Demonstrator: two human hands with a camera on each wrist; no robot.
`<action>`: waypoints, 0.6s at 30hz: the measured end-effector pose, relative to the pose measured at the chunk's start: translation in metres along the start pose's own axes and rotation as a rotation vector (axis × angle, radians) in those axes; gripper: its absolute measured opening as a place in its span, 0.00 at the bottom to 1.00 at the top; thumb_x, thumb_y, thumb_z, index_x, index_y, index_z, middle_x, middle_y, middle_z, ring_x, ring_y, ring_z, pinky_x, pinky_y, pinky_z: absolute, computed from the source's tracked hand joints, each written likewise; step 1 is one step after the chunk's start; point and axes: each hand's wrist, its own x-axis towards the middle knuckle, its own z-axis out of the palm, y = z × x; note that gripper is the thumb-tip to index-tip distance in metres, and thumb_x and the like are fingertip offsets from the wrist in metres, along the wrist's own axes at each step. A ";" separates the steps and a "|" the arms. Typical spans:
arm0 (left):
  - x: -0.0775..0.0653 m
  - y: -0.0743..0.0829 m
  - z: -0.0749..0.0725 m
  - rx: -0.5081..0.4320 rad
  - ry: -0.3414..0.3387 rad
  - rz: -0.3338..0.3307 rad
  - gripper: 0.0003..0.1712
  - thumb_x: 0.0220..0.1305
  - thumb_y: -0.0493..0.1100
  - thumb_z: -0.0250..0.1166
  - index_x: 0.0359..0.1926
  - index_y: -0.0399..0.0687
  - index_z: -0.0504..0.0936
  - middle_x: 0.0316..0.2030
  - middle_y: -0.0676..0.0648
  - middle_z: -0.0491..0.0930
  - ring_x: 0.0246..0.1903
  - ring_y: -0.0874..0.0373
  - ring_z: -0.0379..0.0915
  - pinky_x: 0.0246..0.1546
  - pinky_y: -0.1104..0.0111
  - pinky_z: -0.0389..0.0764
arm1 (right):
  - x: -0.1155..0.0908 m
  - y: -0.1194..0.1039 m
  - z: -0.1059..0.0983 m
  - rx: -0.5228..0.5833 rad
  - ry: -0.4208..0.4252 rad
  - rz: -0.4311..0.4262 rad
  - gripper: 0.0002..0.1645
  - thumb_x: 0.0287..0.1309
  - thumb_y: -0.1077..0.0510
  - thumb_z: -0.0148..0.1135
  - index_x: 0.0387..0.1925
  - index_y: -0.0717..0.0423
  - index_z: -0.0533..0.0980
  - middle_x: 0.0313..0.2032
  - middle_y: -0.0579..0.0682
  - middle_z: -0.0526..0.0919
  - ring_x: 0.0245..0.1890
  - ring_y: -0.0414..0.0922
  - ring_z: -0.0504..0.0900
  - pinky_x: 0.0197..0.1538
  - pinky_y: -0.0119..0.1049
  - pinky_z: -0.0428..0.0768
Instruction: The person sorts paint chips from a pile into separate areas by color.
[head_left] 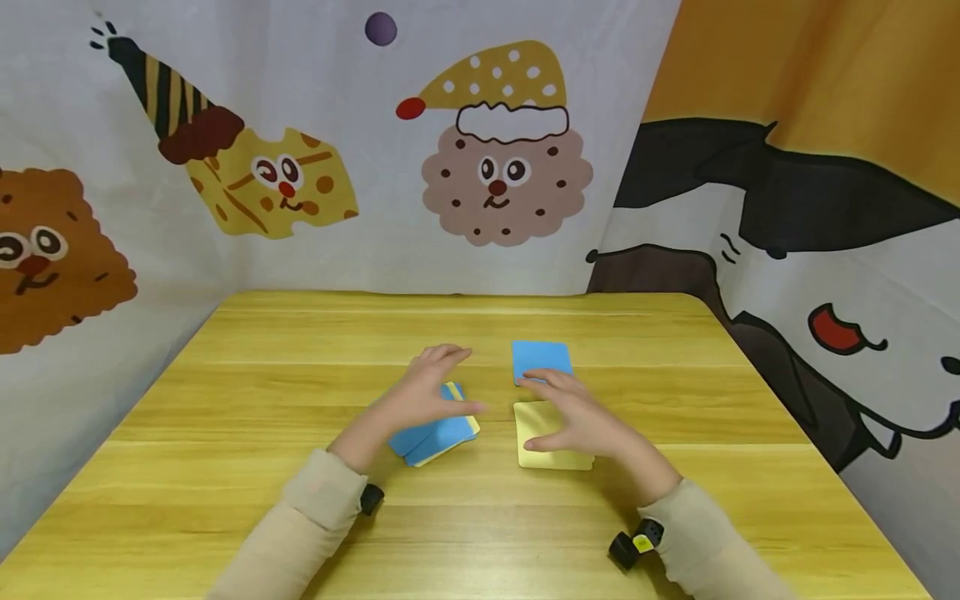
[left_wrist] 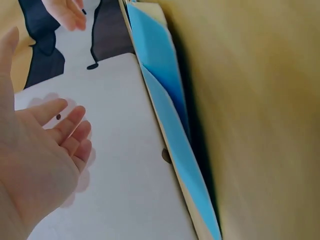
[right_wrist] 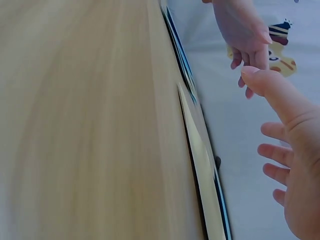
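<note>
My left hand (head_left: 427, 392) hovers over a loose pile of blue and yellow cards (head_left: 442, 437), its thumb and fingers spread apart. Nothing is between those fingers in the left wrist view, where the blue cards (left_wrist: 175, 115) lie below the hand (left_wrist: 45, 155). Over a yellow card stack (head_left: 534, 433) I hold my right hand (head_left: 585, 417), also with fingers apart and holding nothing. Just beyond its fingertips lies a blue card (head_left: 542, 358), partly covered by the hand. The right wrist view shows the yellow card (right_wrist: 200, 165) low beside the right hand (right_wrist: 300, 155).
The cards lie on a wooden table (head_left: 225, 500). A white curtain (head_left: 300, 258) printed with cartoon figures hangs behind the far edge and along the sides. Dark wrist devices (head_left: 626, 550) sit at the cuffs of both beige sleeves (head_left: 300, 525).
</note>
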 end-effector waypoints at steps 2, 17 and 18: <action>-0.004 -0.006 -0.003 -0.009 0.006 -0.002 0.53 0.52 0.66 0.69 0.71 0.44 0.61 0.66 0.42 0.61 0.65 0.46 0.53 0.61 0.45 0.56 | 0.006 -0.004 0.003 -0.005 -0.004 -0.006 0.54 0.45 0.41 0.75 0.71 0.49 0.61 0.68 0.56 0.60 0.67 0.57 0.55 0.61 0.64 0.56; -0.042 -0.046 -0.029 0.012 -0.003 -0.113 0.58 0.50 0.69 0.67 0.71 0.36 0.59 0.67 0.33 0.58 0.65 0.37 0.51 0.57 0.39 0.59 | 0.044 -0.026 0.030 0.009 0.004 -0.028 0.54 0.46 0.40 0.73 0.71 0.53 0.61 0.68 0.56 0.60 0.69 0.55 0.53 0.64 0.61 0.52; -0.044 -0.048 -0.029 0.016 -0.004 -0.120 0.59 0.50 0.69 0.67 0.70 0.35 0.59 0.66 0.33 0.58 0.65 0.36 0.52 0.57 0.39 0.60 | 0.046 -0.026 0.032 0.010 -0.001 -0.023 0.54 0.47 0.40 0.73 0.71 0.52 0.60 0.69 0.56 0.60 0.69 0.55 0.53 0.64 0.60 0.52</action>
